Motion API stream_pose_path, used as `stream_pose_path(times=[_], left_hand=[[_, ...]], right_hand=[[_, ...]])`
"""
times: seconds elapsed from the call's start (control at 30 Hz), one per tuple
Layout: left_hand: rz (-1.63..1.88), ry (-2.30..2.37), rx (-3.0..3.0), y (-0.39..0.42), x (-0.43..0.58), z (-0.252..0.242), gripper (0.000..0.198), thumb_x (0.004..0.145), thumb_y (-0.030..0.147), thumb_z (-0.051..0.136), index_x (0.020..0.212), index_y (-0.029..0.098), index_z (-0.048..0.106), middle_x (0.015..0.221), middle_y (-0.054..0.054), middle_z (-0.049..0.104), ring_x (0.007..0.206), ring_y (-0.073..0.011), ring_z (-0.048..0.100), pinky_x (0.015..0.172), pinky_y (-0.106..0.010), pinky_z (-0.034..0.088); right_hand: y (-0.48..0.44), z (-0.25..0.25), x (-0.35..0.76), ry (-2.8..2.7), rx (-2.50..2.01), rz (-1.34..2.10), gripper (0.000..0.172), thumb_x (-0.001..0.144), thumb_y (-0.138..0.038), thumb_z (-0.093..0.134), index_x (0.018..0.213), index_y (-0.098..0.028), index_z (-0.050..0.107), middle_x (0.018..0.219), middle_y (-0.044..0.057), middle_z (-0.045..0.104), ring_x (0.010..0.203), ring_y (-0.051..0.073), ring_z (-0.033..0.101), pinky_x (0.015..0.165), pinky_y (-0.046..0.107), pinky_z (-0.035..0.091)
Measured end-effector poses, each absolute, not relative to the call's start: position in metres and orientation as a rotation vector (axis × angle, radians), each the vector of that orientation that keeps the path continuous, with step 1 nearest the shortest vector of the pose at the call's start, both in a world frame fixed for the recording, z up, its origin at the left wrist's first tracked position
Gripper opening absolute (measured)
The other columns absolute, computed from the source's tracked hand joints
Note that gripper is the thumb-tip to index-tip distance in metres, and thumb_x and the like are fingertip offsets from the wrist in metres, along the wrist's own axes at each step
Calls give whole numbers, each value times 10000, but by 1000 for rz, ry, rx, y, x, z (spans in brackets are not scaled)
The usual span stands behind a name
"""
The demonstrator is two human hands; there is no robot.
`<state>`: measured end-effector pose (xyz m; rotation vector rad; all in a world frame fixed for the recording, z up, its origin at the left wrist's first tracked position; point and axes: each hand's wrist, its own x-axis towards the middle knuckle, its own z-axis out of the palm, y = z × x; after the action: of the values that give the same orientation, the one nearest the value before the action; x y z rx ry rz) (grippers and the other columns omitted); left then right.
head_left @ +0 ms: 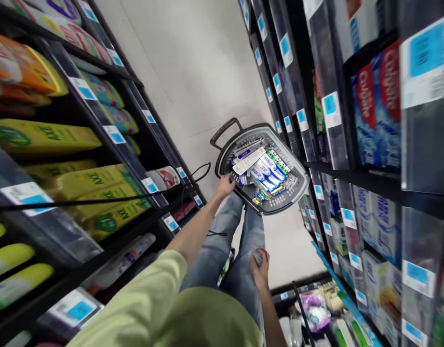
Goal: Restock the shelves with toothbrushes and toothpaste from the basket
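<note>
A dark grey basket (301,185) is on the floor in front of my legs, its handle swung out at the back left. Inside lie blue and white toothpaste boxes (267,172), a white paper strip (248,161) and small packets. My left hand (226,185) has its fingers closed at the basket's near left rim; what they hold, if anything, is too small to name. Beside my right thigh, my right hand (261,270) is curled round a small greyish thing that I cannot make out.
Left shelves hold yellow AXE bottles (44,137) and orange packs (22,65). Colgate boxes (379,106) stand on the right shelves. A black cord (149,194) crosses the left side. Low at the bottom right is a display with a purple bag (316,311).
</note>
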<state>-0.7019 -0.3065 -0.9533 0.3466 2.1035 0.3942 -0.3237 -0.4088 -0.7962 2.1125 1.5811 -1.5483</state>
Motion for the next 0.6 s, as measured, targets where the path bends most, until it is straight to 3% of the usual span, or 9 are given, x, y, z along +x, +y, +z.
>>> stream_pose_path(times=[0.17, 0.33, 0.43, 0.6], left_hand=[[357, 2109, 230, -299, -722, -1000, 358, 849, 218, 638, 1180, 152, 758, 1159, -153, 774, 1173, -318, 682, 1030, -379, 484], [404, 2051, 56, -284, -725, -1014, 370, 875, 224, 641, 1225, 159, 742, 990, -109, 794, 853, -238, 767, 834, -329, 556], [451, 2038, -32, -277, -720, -1016, 370, 901, 211, 611, 1249, 144, 716, 1054, -116, 776, 755, -186, 757, 721, -296, 571], [484, 2095, -96, -270, -716, -1021, 334, 898, 225, 607, 1192, 100, 706, 1093, -139, 764, 787, -167, 749, 672, -262, 586]], right_hand=[[-416, -801, -325, 1526, 2089, -1506, 257, 811, -465, 733, 997, -288, 724, 1132, 46, 656, 1144, 301, 631, 1076, 461, 473], [-412, -799, -326, 1505, 2088, -1493, 258, 815, -459, 745, 1000, -279, 726, 1137, 49, 641, 1138, 283, 622, 1079, 443, 468], [-409, -799, -329, 1505, 2117, -1476, 241, 799, -459, 756, 957, -278, 735, 1108, 51, 650, 1121, 301, 622, 1063, 465, 470], [-406, -801, -334, 1495, 2165, -1462, 219, 770, -428, 787, 910, -264, 747, 1064, 64, 667, 1084, 326, 629, 1025, 478, 475]])
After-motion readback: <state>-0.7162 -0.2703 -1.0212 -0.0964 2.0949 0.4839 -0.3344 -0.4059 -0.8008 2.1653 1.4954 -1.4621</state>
